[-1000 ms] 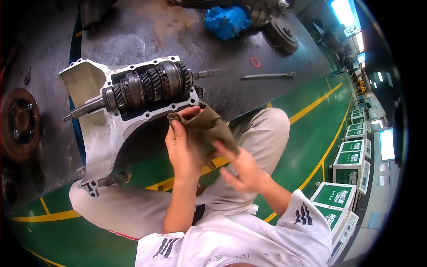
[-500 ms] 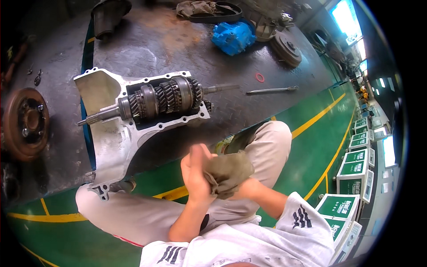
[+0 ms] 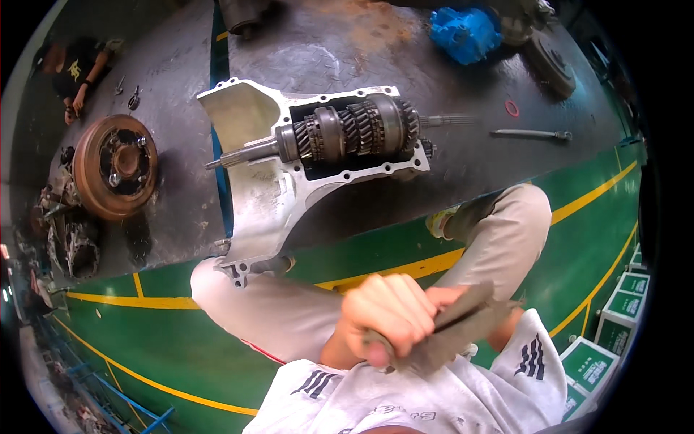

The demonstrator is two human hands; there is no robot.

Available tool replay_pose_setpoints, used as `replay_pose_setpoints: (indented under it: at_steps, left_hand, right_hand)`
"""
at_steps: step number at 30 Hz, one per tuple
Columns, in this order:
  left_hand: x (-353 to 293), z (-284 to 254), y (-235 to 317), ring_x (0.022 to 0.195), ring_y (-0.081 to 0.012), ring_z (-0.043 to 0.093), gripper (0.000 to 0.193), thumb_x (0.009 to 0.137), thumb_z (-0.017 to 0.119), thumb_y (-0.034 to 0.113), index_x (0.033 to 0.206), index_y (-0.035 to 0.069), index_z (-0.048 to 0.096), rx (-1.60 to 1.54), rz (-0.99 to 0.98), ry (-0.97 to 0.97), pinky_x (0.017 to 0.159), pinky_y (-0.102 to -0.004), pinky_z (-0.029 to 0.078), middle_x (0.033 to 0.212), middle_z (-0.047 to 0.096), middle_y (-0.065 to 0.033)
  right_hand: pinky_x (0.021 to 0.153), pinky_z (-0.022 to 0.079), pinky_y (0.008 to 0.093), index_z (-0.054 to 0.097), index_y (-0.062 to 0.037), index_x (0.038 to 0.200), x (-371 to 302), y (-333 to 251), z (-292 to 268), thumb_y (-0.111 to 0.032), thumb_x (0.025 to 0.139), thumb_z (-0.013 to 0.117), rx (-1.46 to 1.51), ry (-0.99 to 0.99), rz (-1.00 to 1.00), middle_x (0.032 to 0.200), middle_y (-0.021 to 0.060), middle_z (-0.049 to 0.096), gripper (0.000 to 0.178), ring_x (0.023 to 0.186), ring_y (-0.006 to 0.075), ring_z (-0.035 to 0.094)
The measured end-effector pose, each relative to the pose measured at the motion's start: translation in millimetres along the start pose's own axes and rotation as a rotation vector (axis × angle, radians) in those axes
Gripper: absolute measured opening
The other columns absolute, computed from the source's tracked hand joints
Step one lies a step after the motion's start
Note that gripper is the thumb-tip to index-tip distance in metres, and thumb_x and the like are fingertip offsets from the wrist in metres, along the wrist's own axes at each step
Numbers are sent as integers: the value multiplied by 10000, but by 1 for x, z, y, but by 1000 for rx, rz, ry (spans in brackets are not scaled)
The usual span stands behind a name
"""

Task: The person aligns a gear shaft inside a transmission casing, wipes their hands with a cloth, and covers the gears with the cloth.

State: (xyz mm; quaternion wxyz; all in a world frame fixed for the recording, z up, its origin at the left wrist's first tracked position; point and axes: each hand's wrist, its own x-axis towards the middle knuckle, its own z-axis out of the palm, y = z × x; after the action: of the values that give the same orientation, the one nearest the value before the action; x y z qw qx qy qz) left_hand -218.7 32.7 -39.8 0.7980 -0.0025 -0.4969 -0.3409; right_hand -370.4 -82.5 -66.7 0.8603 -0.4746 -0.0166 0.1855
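A grey-brown rag (image 3: 463, 325) is bunched between my hands, low in front of my shirt. My left hand (image 3: 387, 318) is closed in a fist around its left part. Mostly hidden by the cloth, my right hand (image 3: 445, 296) shows a little beyond the fist and appears closed on the rag too. Past my knees, an open silver gearbox housing (image 3: 264, 210) lies on the metal table. Inside it rests a shaft with several gears (image 3: 354, 132), its splined ends sticking out left and right. Neither hand touches the housing.
A rusty brake drum (image 3: 116, 166) sits on the table's left. Right of the housing are a wrench (image 3: 531, 134) and a red ring (image 3: 512, 108). A blue casting (image 3: 465, 35) and a round disc (image 3: 553, 64) stand farther back. Another person (image 3: 79, 72) is at the far left.
My left hand has gone from raised against the rag to a fist around it, and both hands are nearer my body. The view has turned left, bringing the other person in.
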Motion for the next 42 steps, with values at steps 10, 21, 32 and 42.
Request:
replay_pose_setpoints:
  at_steps: [10,21,32,42]
  left_hand:
    - [-9,9,-12,1141,-414,514,890,1070,150,753,1234,-16,568,270,142,527,1008,-559,359,1204,583,-268]
    - [-13,7,-51,1329,-469,589,355,1103,546,370,1062,30,643,1062,247,801,1176,-566,388,1271,693,-263]
    - [-45,-6,51,1258,-452,629,477,1141,454,270,1516,-18,391,-41,42,575,1030,-613,575,1561,419,-280]
    - [-29,14,-14,1199,-440,660,539,1127,493,393,1487,-7,455,-61,-41,578,1024,-569,570,1434,569,-281]
  right_hand:
    - [1274,274,487,210,3,1681,30,-10,2,-736,931,593,-438,756,-1067,1677,324,300,1121,1517,374,411]
    - [1289,106,482,11,72,1691,50,25,34,-826,899,613,-580,383,-724,1744,257,143,1341,1618,401,158]
    - [1261,96,675,695,-202,1459,33,38,29,-757,1027,404,-1139,759,-1073,1667,393,304,761,1587,552,196]
    - [1265,185,619,319,71,1639,48,-1,58,-808,958,489,-1193,624,-702,1617,375,405,1125,1554,527,338]
